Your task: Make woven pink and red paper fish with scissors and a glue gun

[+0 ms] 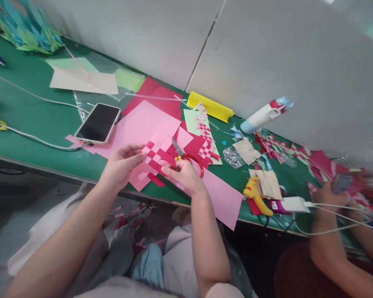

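A woven piece of pink and red paper strips [154, 158] is held over the table's front edge, its checkered weave facing up. My left hand [124, 162] pinches its left side between thumb and fingers. At its right end, my right hand [184, 176] is closed on the loose strips. Scissors with red handles [196, 162] show just behind my right hand, blades pointing up and away. Whether my right fingers also hold them, I cannot tell. Pink paper sheets [151, 118] lie beneath and behind the woven piece.
Left stands a phone with a cable [98, 123]. Finished woven paper fish [206, 138] lie behind the scissors, near a yellow folded strip [209, 106]. To the right are a bottle [261, 118], a yellow glue gun [256, 196] and another person's hands with a phone [342, 184].
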A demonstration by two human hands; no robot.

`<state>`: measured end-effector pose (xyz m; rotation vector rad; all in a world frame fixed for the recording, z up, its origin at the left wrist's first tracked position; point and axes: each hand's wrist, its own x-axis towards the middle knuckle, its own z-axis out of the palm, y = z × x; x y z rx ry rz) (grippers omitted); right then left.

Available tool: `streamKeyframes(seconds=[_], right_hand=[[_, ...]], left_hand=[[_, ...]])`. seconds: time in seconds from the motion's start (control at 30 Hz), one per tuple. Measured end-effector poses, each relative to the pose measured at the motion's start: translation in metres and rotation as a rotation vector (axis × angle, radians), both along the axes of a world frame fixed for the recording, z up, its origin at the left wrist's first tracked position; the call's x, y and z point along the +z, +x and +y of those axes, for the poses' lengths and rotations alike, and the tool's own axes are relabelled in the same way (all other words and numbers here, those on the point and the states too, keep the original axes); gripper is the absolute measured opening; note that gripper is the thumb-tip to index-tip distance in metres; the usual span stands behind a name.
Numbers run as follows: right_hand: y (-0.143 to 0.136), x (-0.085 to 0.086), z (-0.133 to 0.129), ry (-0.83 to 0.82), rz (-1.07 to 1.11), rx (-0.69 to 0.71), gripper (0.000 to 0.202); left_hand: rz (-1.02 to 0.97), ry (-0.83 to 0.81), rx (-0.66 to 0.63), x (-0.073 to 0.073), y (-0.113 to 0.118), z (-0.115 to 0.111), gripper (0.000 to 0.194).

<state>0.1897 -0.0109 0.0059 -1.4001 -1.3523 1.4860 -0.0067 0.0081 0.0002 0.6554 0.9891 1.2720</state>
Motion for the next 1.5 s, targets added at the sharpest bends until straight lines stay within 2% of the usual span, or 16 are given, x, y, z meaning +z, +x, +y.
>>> streamKeyframes(seconds=[0.2, 0.33, 0.6, 0.77, 0.9, 1.0, 1.07, 1.13, 1.2, 1.27, 1.37, 1.5], right_hand=[[0.001, 0.005, 0.0, 0.085, -0.084, 0.018, 0.039], [0.0, 0.005, 0.002, 0.117, -0.009, -0.006, 0.037], [0.002, 0.003, 0.005, 0.191, -0.052, -0.145, 0.041], [0.004, 0.001, 0.003, 0.156, -0.063, -0.1, 0.041], [0.003, 0.004, 0.001, 0.221, -0.056, -0.035, 0.036], [0.003, 0.009, -0.001, 0.377, -0.107, -0.008, 0.027], [0.002, 0.014, -0.003, 0.591, -0.187, -0.018, 0.014], [0.002, 0.019, -0.005, 0.854, -0.277, -0.057, 0.001], [0.001, 0.023, -0.007, 1.079, -0.36, -0.116, 0.014], [-0.001, 0.024, -0.009, 1.234, -0.431, -0.18, 0.023], [-0.004, 0.022, -0.01, 1.338, -0.551, -0.214, 0.027], [-0.006, 0.019, -0.011, 1.385, -0.657, -0.193, 0.028]], left_hand=[[0.041, 0.011, -0.035, 0.003, 0.004, -0.002, 0.039], [0.073, 0.029, -0.085, 0.004, 0.004, -0.003, 0.037], [0.124, 0.064, -0.173, 0.005, 0.005, -0.005, 0.037], [0.204, 0.106, -0.266, 0.003, 0.004, -0.005, 0.028], [0.26, 0.166, -0.276, 0.002, 0.004, -0.007, 0.022], [0.353, 0.285, -0.25, 0.006, 0.003, -0.01, 0.016], [0.485, 0.475, -0.192, 0.011, 0.001, -0.014, 0.008], [0.656, 0.717, -0.108, 0.016, -0.001, -0.017, 0.008], [0.803, 0.928, -0.005, 0.019, -0.003, -0.02, 0.013], [0.899, 1.07, 0.1, 0.02, -0.004, -0.022, 0.016], [1.0, 1.106, 0.224, 0.017, -0.005, -0.023, 0.012], [1.063, 1.057, 0.293, 0.011, -0.007, -0.022, 0.009]])
